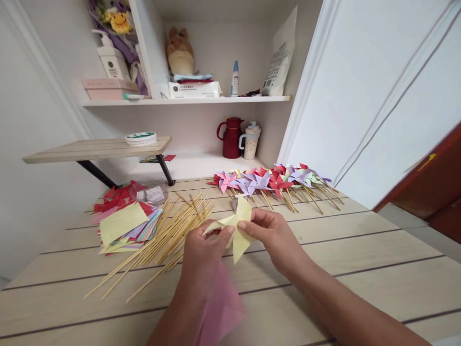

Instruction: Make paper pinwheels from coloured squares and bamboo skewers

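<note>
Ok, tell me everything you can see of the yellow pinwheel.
The pinwheel is pale yellow and looks like thin folded paper. Pointed blades spread from its middle: one up, one down, one to the left. It is held tilted above the table, the left hand pinching its left side, the right hand pinching near the middle, partly covering it.
</note>
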`<state>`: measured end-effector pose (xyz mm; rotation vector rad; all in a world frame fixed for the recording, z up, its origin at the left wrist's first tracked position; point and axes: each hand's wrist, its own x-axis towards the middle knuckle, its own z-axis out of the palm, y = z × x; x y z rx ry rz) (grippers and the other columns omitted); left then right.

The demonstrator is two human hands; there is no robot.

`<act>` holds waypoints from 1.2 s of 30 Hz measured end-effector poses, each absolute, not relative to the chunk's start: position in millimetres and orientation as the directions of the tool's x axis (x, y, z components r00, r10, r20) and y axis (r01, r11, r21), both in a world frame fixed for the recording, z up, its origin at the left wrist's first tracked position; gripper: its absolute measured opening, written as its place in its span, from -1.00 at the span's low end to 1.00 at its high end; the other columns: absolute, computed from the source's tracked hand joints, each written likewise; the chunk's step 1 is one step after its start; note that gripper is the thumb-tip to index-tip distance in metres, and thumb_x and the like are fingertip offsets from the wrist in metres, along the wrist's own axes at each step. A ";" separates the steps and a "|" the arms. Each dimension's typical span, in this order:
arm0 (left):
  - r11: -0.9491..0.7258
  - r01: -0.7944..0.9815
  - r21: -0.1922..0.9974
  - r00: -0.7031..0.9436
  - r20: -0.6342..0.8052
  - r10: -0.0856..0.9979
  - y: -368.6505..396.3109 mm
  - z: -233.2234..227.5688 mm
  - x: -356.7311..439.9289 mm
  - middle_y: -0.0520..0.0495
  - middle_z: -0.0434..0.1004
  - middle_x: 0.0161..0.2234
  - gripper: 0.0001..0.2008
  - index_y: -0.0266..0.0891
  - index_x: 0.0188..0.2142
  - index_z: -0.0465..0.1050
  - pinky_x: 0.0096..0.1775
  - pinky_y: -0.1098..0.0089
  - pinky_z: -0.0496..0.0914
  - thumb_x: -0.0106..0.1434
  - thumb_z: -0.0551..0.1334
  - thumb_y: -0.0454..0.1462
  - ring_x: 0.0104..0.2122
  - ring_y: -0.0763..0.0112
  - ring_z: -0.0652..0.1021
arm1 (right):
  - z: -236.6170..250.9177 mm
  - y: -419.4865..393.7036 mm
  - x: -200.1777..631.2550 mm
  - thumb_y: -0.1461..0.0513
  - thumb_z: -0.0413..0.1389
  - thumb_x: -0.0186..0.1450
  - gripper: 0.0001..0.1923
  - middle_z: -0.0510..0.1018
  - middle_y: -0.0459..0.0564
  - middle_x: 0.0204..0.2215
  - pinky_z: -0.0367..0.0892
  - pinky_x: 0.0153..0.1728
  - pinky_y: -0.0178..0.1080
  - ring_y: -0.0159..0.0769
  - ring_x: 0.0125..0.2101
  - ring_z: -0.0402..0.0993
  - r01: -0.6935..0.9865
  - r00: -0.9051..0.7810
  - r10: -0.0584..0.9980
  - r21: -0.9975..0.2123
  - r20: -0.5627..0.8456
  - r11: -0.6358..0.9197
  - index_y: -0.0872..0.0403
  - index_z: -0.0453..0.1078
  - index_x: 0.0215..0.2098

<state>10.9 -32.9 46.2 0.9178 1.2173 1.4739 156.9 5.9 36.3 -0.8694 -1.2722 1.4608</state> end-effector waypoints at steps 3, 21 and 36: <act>0.021 -0.276 0.961 -0.205 -0.080 0.975 -32.5 45.8 10.4 -0.07 0.64 -0.44 -0.79 -0.26 -0.38 0.62 -0.32 0.39 0.45 -0.03 0.47 -0.24 -0.42 0.32 0.60 | 34.4 5.4 158.3 0.06 0.33 0.14 -0.71 0.54 -0.07 -0.48 0.31 -0.40 -0.27 -0.34 -0.48 0.41 -0.174 -0.293 0.951 -0.983 0.104 0.054 0.11 0.46 -0.44; 0.034 -0.542 0.840 -0.187 -0.160 0.969 -22.4 39.6 -12.7 -0.12 0.65 -0.37 -0.80 -0.31 -0.43 0.61 -0.22 0.38 0.48 0.02 0.45 -0.20 -0.31 0.32 0.61 | 33.7 2.3 160.1 0.37 0.13 0.28 -0.72 0.19 0.04 0.23 0.15 0.25 0.12 -0.02 0.28 0.13 0.393 -0.252 0.577 -0.463 0.777 0.795 -0.08 0.46 -0.12; 0.031 -0.622 0.782 -0.178 -0.180 0.967 -25.9 47.0 -10.0 -0.15 0.67 -0.18 -0.81 -0.27 -0.25 0.62 -0.21 0.44 0.51 0.11 0.41 -0.27 -0.21 0.33 0.63 | 27.0 7.5 159.8 0.46 0.05 0.29 -0.60 0.18 0.01 0.26 0.20 0.23 0.08 -0.08 0.29 0.13 0.358 -0.331 0.571 -0.460 0.751 0.812 -0.11 0.54 -0.10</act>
